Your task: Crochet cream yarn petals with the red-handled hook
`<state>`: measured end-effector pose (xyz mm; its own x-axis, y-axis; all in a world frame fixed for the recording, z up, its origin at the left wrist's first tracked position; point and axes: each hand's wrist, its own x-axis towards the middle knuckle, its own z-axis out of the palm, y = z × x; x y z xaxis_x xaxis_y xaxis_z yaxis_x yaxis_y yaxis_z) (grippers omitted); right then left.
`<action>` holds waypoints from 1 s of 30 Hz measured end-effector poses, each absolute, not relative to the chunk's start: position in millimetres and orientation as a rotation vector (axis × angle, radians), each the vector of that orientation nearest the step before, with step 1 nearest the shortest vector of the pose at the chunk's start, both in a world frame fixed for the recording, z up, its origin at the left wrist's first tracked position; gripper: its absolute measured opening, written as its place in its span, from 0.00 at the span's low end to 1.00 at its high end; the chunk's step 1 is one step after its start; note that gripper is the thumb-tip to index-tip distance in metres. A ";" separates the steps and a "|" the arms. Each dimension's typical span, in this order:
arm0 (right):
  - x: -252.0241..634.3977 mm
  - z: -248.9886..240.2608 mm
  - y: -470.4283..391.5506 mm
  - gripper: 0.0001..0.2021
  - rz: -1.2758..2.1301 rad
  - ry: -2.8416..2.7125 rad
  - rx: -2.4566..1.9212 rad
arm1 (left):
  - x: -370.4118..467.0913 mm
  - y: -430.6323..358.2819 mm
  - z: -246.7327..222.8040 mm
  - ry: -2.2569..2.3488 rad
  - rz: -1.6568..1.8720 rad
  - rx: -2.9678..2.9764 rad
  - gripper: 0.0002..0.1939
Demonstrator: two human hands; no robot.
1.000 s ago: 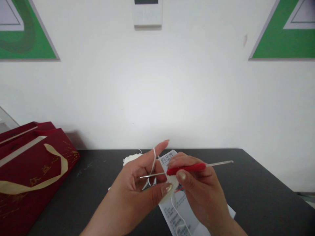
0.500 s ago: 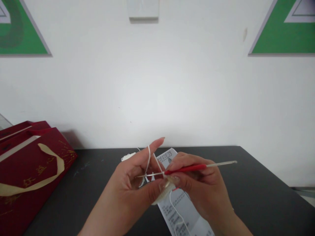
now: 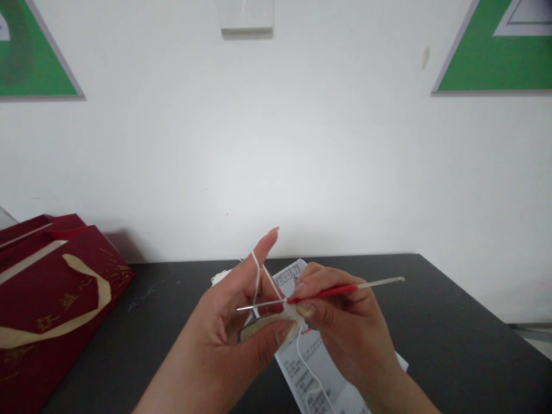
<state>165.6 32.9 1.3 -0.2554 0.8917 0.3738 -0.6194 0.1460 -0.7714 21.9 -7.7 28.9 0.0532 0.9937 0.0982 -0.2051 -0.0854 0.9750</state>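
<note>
A crochet hook (image 3: 330, 291) with a red grip and metal at both ends lies in my right hand (image 3: 351, 322), pinched between thumb and fingers. Its left tip reaches across in front of my left palm. My left hand (image 3: 241, 333) pinches a small piece of white crochet work (image 3: 291, 315) between thumb and fingers, partly hidden by them. White yarn (image 3: 272, 280) loops over my raised left index finger and runs down to the hook at the work. A loose yarn tail hangs below, and a short bit of red shows under my right thumb.
A printed sheet (image 3: 308, 368) lies on the dark table (image 3: 440, 345) under my hands. Behind my left hand sits a bundle of white yarn (image 3: 219, 276). Dark red gift bags (image 3: 81, 287) with a gold ribbon stand at the left. Beyond is a white wall (image 3: 276, 144).
My left index finger has risen and shifted slightly left. The work has turned between my fingers, and the hook is tilted a little more, its right end higher.
</note>
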 end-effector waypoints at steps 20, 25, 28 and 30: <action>173.4 5.3 41.6 0.11 1.878 -0.871 -0.413 | 12.3 -1.0 20.4 0.953 1.178 1.248 0.33; 176.2 5.2 45.9 0.09 1.792 -0.864 -0.475 | 13.3 2.5 21.0 0.948 1.248 1.249 0.28; 174.7 3.9 44.5 0.08 1.744 -0.852 -0.485 | 12.1 3.0 20.7 0.932 1.243 1.217 0.29; 173.7 4.0 42.6 0.08 1.707 -0.855 -0.498 | 11.1 1.9 20.4 0.922 1.241 1.208 0.30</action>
